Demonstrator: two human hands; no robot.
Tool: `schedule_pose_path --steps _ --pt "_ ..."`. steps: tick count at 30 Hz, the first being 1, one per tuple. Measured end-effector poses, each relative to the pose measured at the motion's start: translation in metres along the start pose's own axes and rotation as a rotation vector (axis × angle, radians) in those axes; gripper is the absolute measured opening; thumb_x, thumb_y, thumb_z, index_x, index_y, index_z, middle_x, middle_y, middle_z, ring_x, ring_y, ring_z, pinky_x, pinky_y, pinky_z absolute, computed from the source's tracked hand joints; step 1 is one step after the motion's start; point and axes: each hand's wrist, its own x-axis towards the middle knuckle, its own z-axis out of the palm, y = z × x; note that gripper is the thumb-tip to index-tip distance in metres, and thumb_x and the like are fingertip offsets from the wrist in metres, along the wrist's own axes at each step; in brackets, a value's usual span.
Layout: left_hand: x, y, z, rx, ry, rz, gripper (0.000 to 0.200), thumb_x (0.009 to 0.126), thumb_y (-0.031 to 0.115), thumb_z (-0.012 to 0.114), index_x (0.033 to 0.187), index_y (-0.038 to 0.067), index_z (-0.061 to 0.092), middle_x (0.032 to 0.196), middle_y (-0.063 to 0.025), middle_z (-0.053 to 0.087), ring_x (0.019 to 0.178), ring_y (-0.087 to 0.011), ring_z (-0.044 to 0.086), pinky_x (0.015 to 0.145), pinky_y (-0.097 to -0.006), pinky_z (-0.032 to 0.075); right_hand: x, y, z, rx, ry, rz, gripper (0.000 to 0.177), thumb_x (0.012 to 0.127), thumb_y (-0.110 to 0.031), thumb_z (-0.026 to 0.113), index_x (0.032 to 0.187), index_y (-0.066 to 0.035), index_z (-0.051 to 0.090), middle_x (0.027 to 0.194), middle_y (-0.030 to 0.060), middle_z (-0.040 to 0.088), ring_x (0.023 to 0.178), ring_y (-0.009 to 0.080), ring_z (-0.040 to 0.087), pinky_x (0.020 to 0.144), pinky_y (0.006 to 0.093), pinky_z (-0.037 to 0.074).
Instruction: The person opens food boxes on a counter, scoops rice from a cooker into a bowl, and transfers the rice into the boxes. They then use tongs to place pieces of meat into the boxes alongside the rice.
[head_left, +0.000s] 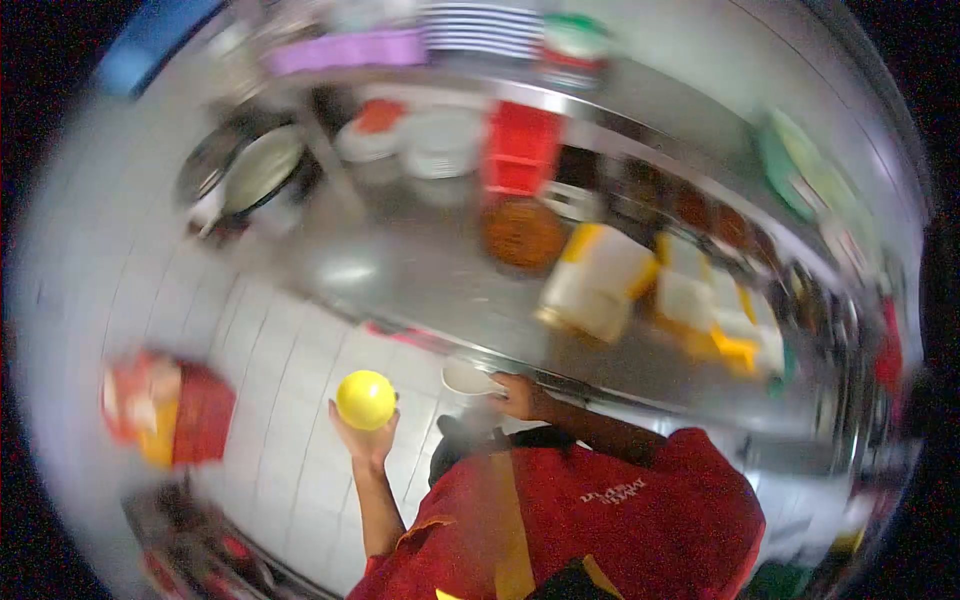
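A small round yellow bowl rests in my left hand, whose fingers curve around its underside and side. It is held over the tiled floor, to the left of my body. At the front edge of the steel counter, my right hand grips a white cup by its right side. The cup's mouth faces up toward me. Motion blur hides the finer detail of both vessels, and I cannot make out anything inside either one.
The steel counter carries a brown round container, a red tray, stacked white plates and several yellow-and-white containers. A large pot stands at the upper left. A red bin sits on the floor at left.
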Motion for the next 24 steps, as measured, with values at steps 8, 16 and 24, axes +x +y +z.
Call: schedule_pose_path --steps 8,16,24 --pt "-0.006 0.151 -0.075 0.167 0.011 0.213 0.075 0.083 0.07 0.044 0.133 0.015 0.044 0.13 -0.0116 0.051 0.116 -0.0332 0.052 0.092 -0.0471 0.046 0.211 -0.119 0.093 0.037 -0.211 0.009 0.031 0.092 -0.014 0.051 0.119 0.002 0.051 0.093 0.0065 0.059 0.086 0.0146 0.055 0.079 0.0305 0.045" --pt "0.106 0.297 -0.108 0.149 0.079 0.317 0.063 0.088 0.057 0.046 0.134 0.014 0.043 0.132 -0.0119 0.05 0.117 -0.0342 0.052 0.093 -0.0496 0.045 0.5 -0.181 0.091 0.032 -0.026 -0.141 0.031 0.092 -0.015 0.05 0.121 -0.004 0.049 0.087 0.0113 0.062 0.075 0.0224 0.061 0.067 0.0367 0.048" --pt "0.244 0.452 -0.102 0.169 0.137 0.293 0.063 0.089 0.057 0.045 0.134 0.013 0.042 0.133 -0.0116 0.049 0.119 -0.0322 0.051 0.096 -0.0496 0.043 0.861 -0.211 0.092 -1.305 -0.032 -0.096 0.026 0.087 -0.012 0.049 0.11 -0.005 0.058 0.092 0.0174 0.066 0.077 0.0352 0.064 0.063 0.046 0.049"
